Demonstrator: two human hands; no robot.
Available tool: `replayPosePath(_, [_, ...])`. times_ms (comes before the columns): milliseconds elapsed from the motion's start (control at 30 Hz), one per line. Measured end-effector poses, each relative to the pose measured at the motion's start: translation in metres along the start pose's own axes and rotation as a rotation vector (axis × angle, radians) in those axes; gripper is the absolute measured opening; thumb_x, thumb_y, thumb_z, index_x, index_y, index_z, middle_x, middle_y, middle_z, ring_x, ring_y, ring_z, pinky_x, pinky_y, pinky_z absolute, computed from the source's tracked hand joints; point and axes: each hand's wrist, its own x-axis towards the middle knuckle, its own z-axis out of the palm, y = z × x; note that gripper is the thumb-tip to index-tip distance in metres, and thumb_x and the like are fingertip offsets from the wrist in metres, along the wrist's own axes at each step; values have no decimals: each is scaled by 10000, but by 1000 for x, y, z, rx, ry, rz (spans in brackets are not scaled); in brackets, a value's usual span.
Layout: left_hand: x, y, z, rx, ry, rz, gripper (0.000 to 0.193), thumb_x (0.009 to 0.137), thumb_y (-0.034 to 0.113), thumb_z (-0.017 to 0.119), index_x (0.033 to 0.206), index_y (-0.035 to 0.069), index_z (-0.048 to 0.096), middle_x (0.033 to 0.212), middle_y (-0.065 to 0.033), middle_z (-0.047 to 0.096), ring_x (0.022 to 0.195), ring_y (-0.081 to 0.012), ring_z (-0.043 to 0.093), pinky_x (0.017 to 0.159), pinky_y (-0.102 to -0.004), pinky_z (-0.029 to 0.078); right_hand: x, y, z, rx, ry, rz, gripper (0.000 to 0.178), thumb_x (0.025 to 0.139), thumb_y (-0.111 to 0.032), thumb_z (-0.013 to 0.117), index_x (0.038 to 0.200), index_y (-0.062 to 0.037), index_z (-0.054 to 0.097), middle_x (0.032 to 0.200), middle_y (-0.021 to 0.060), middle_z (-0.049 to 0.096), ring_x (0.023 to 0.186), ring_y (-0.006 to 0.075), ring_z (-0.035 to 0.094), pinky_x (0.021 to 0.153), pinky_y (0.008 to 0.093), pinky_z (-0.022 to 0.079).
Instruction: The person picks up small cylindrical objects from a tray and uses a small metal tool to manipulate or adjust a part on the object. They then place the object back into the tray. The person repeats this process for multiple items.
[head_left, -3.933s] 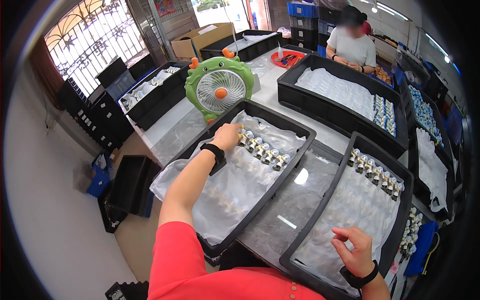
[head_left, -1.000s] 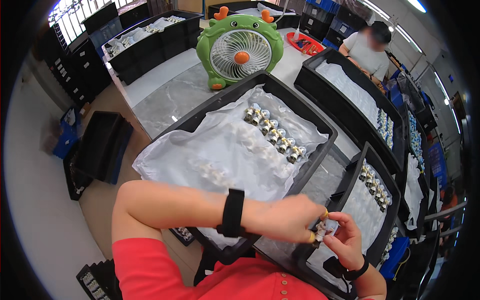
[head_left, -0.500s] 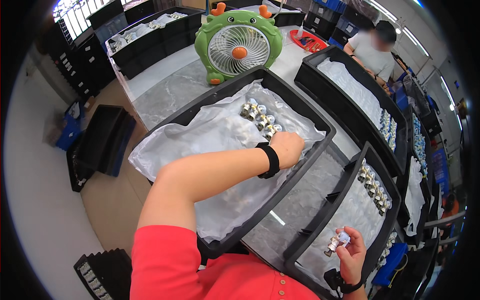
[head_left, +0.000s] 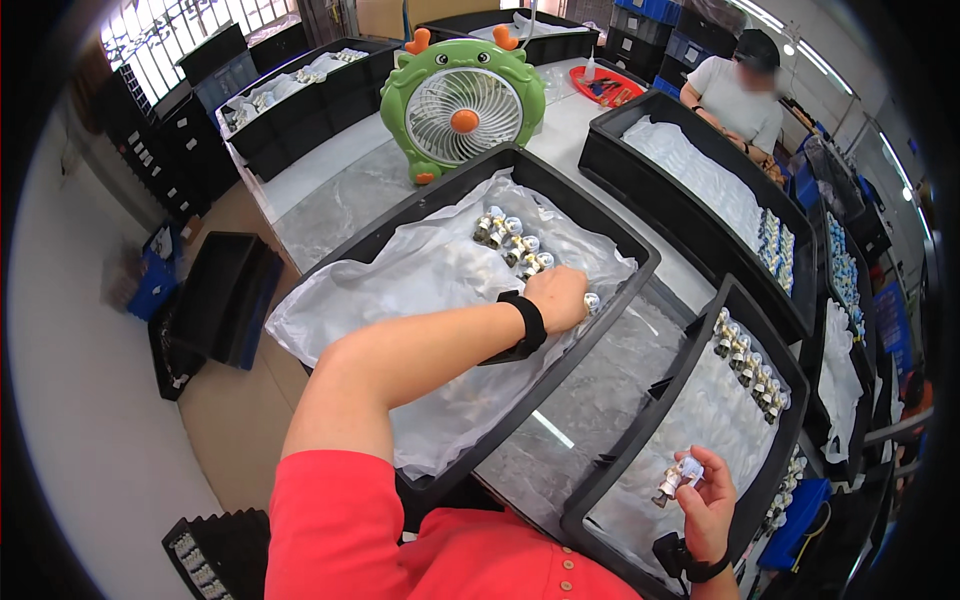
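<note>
My left hand (head_left: 556,299) reaches into the large black tray (head_left: 440,492), which is lined with white plastic film. Its fingers are curled downward and partly hidden; the pale head of a small figurine (head_left: 591,302) pokes out at the fingertips. Several similar figurines (head_left: 514,243) lie in a slanting line on the film beyond that hand. Lower right, my right hand (head_left: 711,505) pinches another figurine (head_left: 679,481), white and light blue with dark feet, between thumb and fingers. It hovers over a narrower black tray (head_left: 640,440), where a row of figurines (head_left: 750,366) lies along the far side.
A green cartoon-shaped fan (head_left: 463,108) stands behind the large tray. To the right, a long black tray (head_left: 690,195) holds film and more figurines. A co-worker (head_left: 738,100) sits beyond it, near a red tray (head_left: 606,87). Stacked black bins (head_left: 222,300) are on the floor at left.
My left hand has shifted slightly, and a figurine's head now shows beside its fingers. My right hand still holds its figurine in nearly the same place. The view has moved a little.
</note>
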Motion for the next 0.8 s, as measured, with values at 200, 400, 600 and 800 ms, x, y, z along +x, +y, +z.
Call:
replayPosePath(200, [10, -20, -12, -11, 98, 20, 253, 718, 210, 630, 743, -39, 663, 735, -243, 635, 757, -384, 641, 698, -436, 510, 2, 2, 0, 30, -12, -21, 469, 768, 37, 546, 1230, -9, 478, 1138, 130, 564, 909, 156, 591, 801, 298, 495])
replayPosePath(400, [4, -32, -10, 246, 151, 111, 209, 724, 183, 642, 779, -18, 660, 813, -225, 646, 802, -376, 642, 704, -433, 517, 4, 3, -1, 35, -18, -18, 470, 765, 37, 552, 1228, -6, 482, 1139, 128, 562, 913, 153, 587, 796, 293, 495])
replayPosePath(600, [10, -32, 2, 177, 150, 79, 230, 722, 160, 641, 858, -23, 613, 842, -224, 646, 819, -385, 638, 718, -440, 516, 4, 3, 0, 24, -9, -5, 474, 761, 50, 549, 1227, -3, 482, 1145, 129, 561, 901, 148, 584, 775, 285, 498])
replayPosePath(800, [16, -32, 5, 138, 125, 34, 226, 709, 148, 633, 855, -24, 622, 850, -239, 637, 828, -394, 631, 733, -442, 511, 4, 2, -2, 26, -19, -17, 484, 759, 59, 551, 1234, -4, 482, 1148, 129, 562, 914, 150, 585, 784, 286, 497])
